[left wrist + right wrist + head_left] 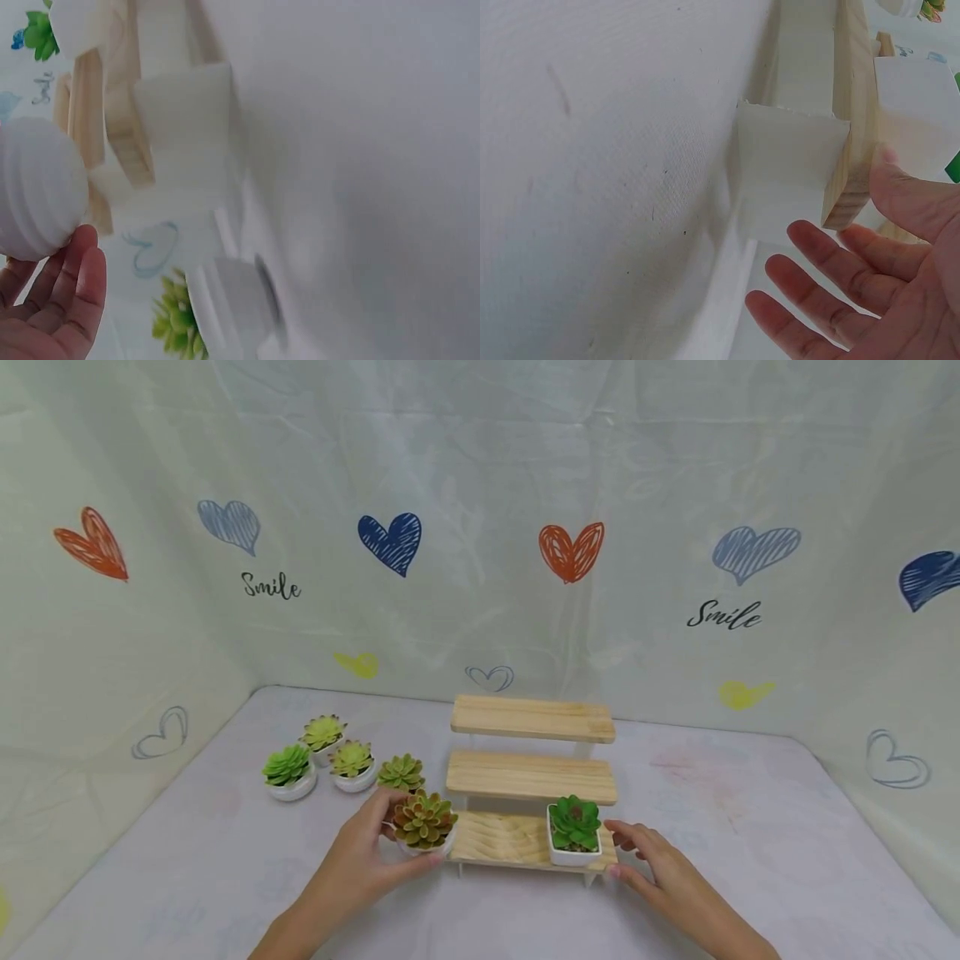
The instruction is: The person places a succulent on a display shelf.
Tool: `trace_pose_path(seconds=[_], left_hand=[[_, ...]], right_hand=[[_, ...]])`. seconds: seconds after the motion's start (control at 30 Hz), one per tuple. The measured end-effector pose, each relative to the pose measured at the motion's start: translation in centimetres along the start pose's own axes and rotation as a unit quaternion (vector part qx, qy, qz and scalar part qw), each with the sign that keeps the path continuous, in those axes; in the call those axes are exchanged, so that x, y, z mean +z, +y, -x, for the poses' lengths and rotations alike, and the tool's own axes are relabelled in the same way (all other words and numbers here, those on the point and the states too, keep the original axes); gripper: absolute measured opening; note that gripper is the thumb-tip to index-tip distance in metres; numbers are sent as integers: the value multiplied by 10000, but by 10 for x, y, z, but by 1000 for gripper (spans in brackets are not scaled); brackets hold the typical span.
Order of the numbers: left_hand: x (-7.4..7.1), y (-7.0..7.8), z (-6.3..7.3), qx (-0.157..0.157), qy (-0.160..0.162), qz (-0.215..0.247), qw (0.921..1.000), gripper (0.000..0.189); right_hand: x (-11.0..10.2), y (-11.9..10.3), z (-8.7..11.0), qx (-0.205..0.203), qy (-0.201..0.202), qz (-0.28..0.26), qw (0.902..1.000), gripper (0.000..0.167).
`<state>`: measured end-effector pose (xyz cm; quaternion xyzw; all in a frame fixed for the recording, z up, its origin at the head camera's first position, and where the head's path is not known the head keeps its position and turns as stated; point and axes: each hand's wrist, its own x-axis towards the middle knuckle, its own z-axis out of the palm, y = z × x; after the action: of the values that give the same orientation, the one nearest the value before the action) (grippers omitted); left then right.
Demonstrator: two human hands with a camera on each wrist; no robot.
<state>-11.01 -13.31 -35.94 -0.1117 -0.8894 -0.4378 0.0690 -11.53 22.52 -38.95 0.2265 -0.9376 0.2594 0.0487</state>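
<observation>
My left hand (367, 847) holds a white round pot (41, 191) with a reddish-green succulent (425, 820) between thumb and fingers, beside the left end of the bottom tier of a three-tier wooden display stand (502, 839). On that tier's right end stands a green succulent in a white square pot (574, 831). My right hand (660, 868) is at the tier's right end, fingers spread and loosely extended. Its thumb (896, 184) touches the board near the square pot, and the other fingertips lie close to the board's end.
Left of the stand, several potted succulents stand on the table: a bright green one (288, 771), two pale ones with reddish tips (324, 735), and an olive-green one (401, 772) partly behind the left hand. A white cloth (480, 485) with printed hearts hangs behind.
</observation>
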Motion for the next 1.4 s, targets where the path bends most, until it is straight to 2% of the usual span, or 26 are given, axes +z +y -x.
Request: trace_pose_path(seconds=[0.3,0.47,0.63,0.9,1.13,1.23,1.4], left_hand=[[30,12,-5,133,-555,361,9977,59],[41,14,-9,286,-599,409,9970,66],[42,16,-11,303,-596,318,9973,68],[40,18,-11,345,-734,453,9957,62],[45,20,-11,325,-763,847,9929,55],[47,20,-10,257,-722,863,9933,56],[49,22,-10,44,-617,623,9961,60]], right_hand=[[0,-1,0,87,-73,-36,9999,51],[0,-1,0,72,-38,-10,10000,51],[0,-2,0,105,-87,-13,9999,51],[0,-2,0,169,-50,47,9998,52],[0,-3,1,196,-60,32,9998,52],[0,-4,1,179,-27,9,9998,51],[0,-5,0,186,8,-11,9998,51]])
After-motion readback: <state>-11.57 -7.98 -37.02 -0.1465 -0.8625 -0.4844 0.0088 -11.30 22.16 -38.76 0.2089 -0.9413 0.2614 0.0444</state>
